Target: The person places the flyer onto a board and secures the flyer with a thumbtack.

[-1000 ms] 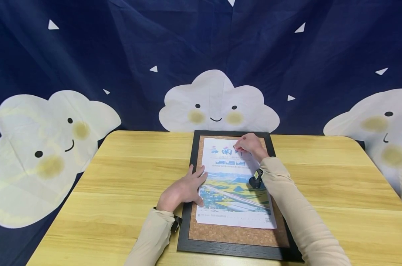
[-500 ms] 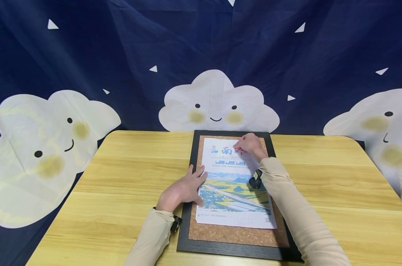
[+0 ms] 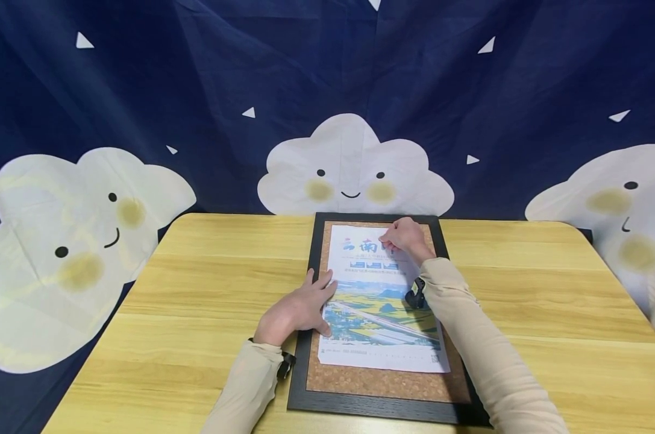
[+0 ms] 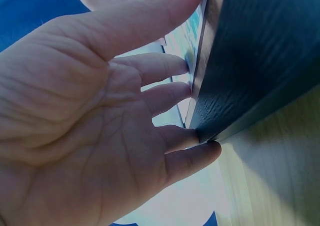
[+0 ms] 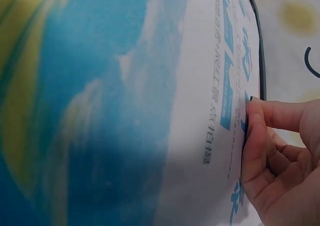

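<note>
A printed poster (image 3: 378,313) lies on a cork board with a black frame (image 3: 381,411) on the wooden table (image 3: 208,283). My left hand (image 3: 324,292) rests flat, fingers straight, across the frame's left side and the poster's left edge; the left wrist view shows those fingers (image 4: 165,94) against the dark frame (image 4: 250,61). My right hand (image 3: 388,242) is at the poster's top, by the blue title. Its curled fingers (image 5: 257,131) pinch a tiny dark object (image 5: 251,98), seemingly a pin, against the paper (image 5: 190,111).
A dark blue cloth with white smiling clouds (image 3: 351,169) hangs behind the table and down both sides. Bare wooden table surface extends left (image 3: 197,337) and right (image 3: 549,313) of the board. A strip of bare cork (image 3: 381,383) shows below the poster.
</note>
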### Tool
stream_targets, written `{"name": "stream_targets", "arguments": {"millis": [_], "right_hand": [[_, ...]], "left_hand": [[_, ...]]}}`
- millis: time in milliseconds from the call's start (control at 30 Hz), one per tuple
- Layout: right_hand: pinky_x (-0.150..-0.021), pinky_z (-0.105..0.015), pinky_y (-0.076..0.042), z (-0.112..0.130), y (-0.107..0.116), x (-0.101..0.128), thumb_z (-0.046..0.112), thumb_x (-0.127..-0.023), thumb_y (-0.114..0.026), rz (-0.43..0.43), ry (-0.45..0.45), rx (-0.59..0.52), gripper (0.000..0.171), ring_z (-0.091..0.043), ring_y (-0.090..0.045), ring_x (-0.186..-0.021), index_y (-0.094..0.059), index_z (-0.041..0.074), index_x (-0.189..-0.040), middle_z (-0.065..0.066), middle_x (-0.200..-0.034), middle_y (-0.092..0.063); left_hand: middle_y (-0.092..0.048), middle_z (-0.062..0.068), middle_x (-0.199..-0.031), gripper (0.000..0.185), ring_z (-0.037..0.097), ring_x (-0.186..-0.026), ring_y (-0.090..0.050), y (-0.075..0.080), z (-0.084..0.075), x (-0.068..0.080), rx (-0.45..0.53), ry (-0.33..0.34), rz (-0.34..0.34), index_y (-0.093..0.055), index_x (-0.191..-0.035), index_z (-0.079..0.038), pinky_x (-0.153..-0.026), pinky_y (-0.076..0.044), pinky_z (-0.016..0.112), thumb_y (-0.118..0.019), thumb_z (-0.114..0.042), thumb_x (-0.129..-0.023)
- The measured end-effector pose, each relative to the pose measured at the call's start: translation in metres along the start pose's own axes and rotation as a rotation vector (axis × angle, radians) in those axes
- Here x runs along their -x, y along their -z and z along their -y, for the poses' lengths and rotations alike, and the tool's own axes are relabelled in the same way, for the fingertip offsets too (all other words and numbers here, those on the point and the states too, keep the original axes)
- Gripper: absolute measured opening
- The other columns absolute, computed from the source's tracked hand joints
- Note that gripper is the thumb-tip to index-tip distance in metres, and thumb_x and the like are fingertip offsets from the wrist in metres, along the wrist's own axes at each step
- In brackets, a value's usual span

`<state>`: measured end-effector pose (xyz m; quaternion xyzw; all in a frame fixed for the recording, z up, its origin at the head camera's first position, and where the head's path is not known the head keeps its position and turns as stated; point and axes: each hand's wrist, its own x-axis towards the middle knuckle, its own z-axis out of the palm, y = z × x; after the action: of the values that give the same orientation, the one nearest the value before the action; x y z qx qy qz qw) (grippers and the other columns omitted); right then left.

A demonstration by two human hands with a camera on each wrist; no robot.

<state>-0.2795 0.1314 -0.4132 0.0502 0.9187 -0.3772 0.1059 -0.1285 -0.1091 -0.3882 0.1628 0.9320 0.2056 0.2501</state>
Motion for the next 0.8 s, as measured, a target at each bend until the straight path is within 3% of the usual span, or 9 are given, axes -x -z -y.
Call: {"name": "stream_targets", "arguments": {"millis": [167, 367, 533, 700, 800], "right_hand": [[-0.056, -0.019, -0.046, -0.007, 0.002, 0.003, 0.012, -0.098, -0.071, 0.015, 0.068, -0.035, 0.020, -0.009, -0.060, -0.058, -0.070, 0.000, -0.083, -0.005, -0.068, -0.069], [-0.062, -0.019, -0.053, -0.022, 0.008, 0.014, 0.016, -0.105, -0.061, 0.013, 0.130, -0.203, 0.027, -0.011, -0.066, -0.069, -0.069, -0.010, -0.106, -0.015, -0.087, -0.074], [-0.068, -0.021, -0.055, -0.030, 0.019, 0.031, 0.020, -0.109, -0.054, 0.011, 0.137, -0.288, 0.034, -0.016, -0.067, -0.078, -0.065, -0.012, -0.115, -0.021, -0.096, -0.073], [-0.074, -0.023, -0.057, -0.037, 0.033, 0.053, 0.024, -0.110, -0.052, -0.060, 0.155, -0.363, 0.042, -0.016, -0.068, -0.083, -0.061, -0.014, -0.125, -0.026, -0.104, -0.071], [-0.078, -0.024, -0.058, -0.043, 0.042, 0.068, 0.027, -0.110, -0.050, -0.132, 0.167, -0.396, 0.045, -0.025, -0.069, -0.093, -0.059, -0.013, -0.130, -0.030, -0.113, -0.068]], "left_hand": [[-0.014, 0.006, -0.173, 0.096, 0.038, -0.158, 0.000, -0.001, 0.000, 0.000, 0.004, -0.003, 0.002, -0.035, -0.162, -0.006, -0.107, -0.046, 0.051, -0.089, -0.016, -0.083], [-0.013, 0.005, -0.173, 0.095, 0.037, -0.159, 0.000, -0.001, -0.001, -0.002, 0.002, -0.005, 0.008, -0.034, -0.162, -0.008, -0.106, -0.047, 0.050, -0.088, -0.018, -0.085], [-0.016, 0.005, -0.173, 0.089, 0.038, -0.158, -0.002, -0.001, -0.002, -0.003, -0.040, 0.002, -0.005, -0.036, -0.162, -0.008, -0.110, -0.044, 0.052, -0.084, -0.025, -0.089], [-0.019, 0.008, -0.172, 0.075, 0.040, -0.158, -0.005, -0.002, 0.000, -0.005, -0.035, -0.004, -0.043, -0.040, -0.160, -0.007, -0.118, -0.032, 0.057, -0.073, -0.032, -0.098], [-0.019, 0.013, -0.172, 0.070, 0.044, -0.157, -0.006, -0.001, 0.002, -0.006, -0.051, -0.047, -0.109, -0.040, -0.160, -0.005, -0.120, -0.027, 0.059, -0.065, -0.037, -0.103]]}}
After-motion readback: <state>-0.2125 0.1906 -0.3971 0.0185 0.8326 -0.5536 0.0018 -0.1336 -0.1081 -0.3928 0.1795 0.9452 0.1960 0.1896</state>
